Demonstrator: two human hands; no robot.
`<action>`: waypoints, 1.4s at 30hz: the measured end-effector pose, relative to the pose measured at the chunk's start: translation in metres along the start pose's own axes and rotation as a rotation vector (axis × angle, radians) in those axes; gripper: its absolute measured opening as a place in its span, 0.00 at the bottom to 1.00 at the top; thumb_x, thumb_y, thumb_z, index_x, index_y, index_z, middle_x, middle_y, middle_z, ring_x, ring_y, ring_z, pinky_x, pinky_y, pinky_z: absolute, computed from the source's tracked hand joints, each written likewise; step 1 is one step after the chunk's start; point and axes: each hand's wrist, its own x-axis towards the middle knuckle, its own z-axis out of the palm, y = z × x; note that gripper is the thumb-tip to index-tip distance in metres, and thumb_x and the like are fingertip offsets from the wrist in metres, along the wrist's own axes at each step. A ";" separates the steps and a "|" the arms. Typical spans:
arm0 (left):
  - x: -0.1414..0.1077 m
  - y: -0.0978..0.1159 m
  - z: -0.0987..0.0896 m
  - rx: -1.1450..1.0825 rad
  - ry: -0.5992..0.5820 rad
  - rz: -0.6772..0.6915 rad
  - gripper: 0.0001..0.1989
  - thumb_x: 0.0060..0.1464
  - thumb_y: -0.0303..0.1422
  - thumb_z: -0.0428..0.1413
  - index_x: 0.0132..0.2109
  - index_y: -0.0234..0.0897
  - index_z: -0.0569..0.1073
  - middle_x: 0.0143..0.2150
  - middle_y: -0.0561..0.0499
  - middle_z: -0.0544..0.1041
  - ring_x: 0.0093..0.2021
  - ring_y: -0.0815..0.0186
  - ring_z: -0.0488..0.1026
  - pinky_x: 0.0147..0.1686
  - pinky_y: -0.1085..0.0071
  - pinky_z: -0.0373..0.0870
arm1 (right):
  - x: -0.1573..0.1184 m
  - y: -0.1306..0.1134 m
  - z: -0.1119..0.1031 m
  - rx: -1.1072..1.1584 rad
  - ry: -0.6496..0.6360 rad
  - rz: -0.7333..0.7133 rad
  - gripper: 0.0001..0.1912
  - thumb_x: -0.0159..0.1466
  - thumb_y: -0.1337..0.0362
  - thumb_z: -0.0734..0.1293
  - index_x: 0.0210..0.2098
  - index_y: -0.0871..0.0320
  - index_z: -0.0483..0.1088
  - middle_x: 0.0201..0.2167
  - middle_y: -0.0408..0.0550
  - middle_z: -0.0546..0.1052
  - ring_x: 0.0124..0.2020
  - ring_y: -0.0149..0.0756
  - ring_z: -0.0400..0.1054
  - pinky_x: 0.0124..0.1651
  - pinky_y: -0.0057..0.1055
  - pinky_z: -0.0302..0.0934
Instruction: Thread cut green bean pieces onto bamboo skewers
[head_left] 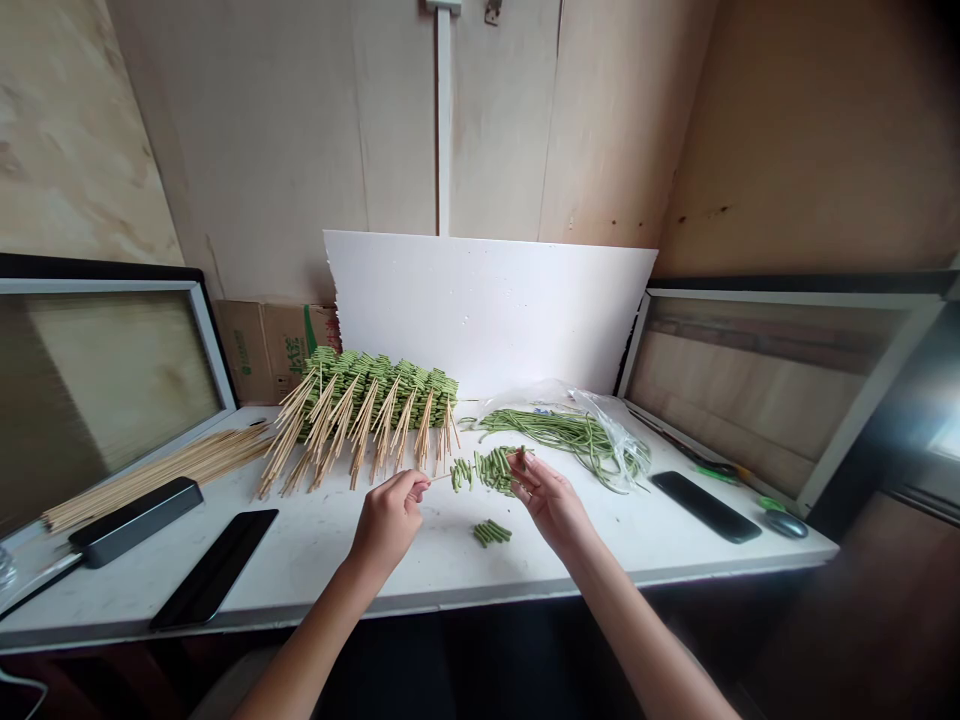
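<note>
My left hand (388, 515) is closed in a pinch on the end of a thin wooden skewer (441, 477). Cut green bean pieces (462, 474) are threaded along the skewer to the right of that hand. At its far end the fingers of my right hand (547, 490) close on a bean piece (523, 455). Below the skewer, a small row of cut bean pieces (492, 533) lies on the white table (420, 570). Behind my left hand rises a large stack of finished bean skewers (375, 385), their bare stick ends pointing toward me.
Long uncut beans (547, 428) lie by a clear plastic bag (600, 415). Bare skewers (165, 470) are spread at the left, near a black box (139, 518) and a black flat panel (217, 568). A phone (705, 506) and mouse (786, 523) lie right. A white board (487, 310) stands behind.
</note>
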 end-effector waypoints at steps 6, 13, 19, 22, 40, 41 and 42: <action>0.001 0.001 -0.001 0.009 -0.011 0.010 0.16 0.54 0.16 0.48 0.39 0.39 0.76 0.32 0.50 0.82 0.33 0.63 0.81 0.35 0.73 0.76 | 0.000 0.001 0.000 -0.001 0.000 0.024 0.16 0.54 0.54 0.81 0.39 0.52 0.83 0.45 0.48 0.84 0.52 0.44 0.76 0.44 0.31 0.71; 0.002 0.002 -0.003 0.011 -0.005 0.047 0.18 0.52 0.15 0.47 0.38 0.38 0.76 0.33 0.50 0.81 0.33 0.64 0.80 0.35 0.74 0.75 | 0.001 0.001 -0.001 -0.019 0.030 0.015 0.18 0.52 0.55 0.82 0.38 0.55 0.83 0.42 0.51 0.85 0.51 0.46 0.76 0.41 0.32 0.69; 0.001 0.001 -0.002 0.038 0.010 0.085 0.19 0.50 0.12 0.46 0.38 0.37 0.75 0.32 0.51 0.81 0.34 0.64 0.80 0.33 0.74 0.74 | 0.000 0.000 0.000 -0.053 0.055 -0.017 0.19 0.49 0.54 0.83 0.36 0.57 0.83 0.40 0.53 0.85 0.51 0.48 0.76 0.39 0.32 0.69; -0.001 0.001 -0.002 0.058 0.023 0.111 0.21 0.49 0.11 0.46 0.38 0.37 0.75 0.33 0.51 0.81 0.34 0.64 0.81 0.34 0.73 0.74 | -0.001 0.000 0.002 -0.068 0.072 -0.039 0.18 0.48 0.54 0.83 0.35 0.56 0.84 0.38 0.52 0.85 0.50 0.48 0.76 0.37 0.31 0.69; 0.002 0.000 -0.006 0.194 0.116 0.301 0.22 0.48 0.10 0.44 0.37 0.36 0.75 0.31 0.49 0.80 0.32 0.62 0.79 0.32 0.69 0.76 | -0.003 0.003 0.001 -0.090 0.015 0.050 0.18 0.51 0.53 0.82 0.37 0.57 0.83 0.50 0.55 0.82 0.56 0.50 0.72 0.48 0.39 0.73; 0.002 0.000 -0.006 0.207 0.120 0.311 0.22 0.47 0.10 0.44 0.37 0.35 0.75 0.31 0.49 0.80 0.32 0.61 0.79 0.32 0.69 0.76 | -0.004 0.004 0.002 -0.083 0.020 0.058 0.18 0.51 0.53 0.82 0.36 0.57 0.83 0.49 0.54 0.82 0.55 0.50 0.73 0.49 0.39 0.73; 0.002 0.001 -0.005 0.218 0.122 0.320 0.22 0.47 0.09 0.44 0.37 0.35 0.75 0.31 0.49 0.80 0.32 0.61 0.79 0.31 0.69 0.76 | -0.004 0.004 0.003 -0.078 0.024 0.067 0.18 0.51 0.54 0.82 0.36 0.57 0.83 0.48 0.54 0.83 0.55 0.50 0.73 0.49 0.40 0.73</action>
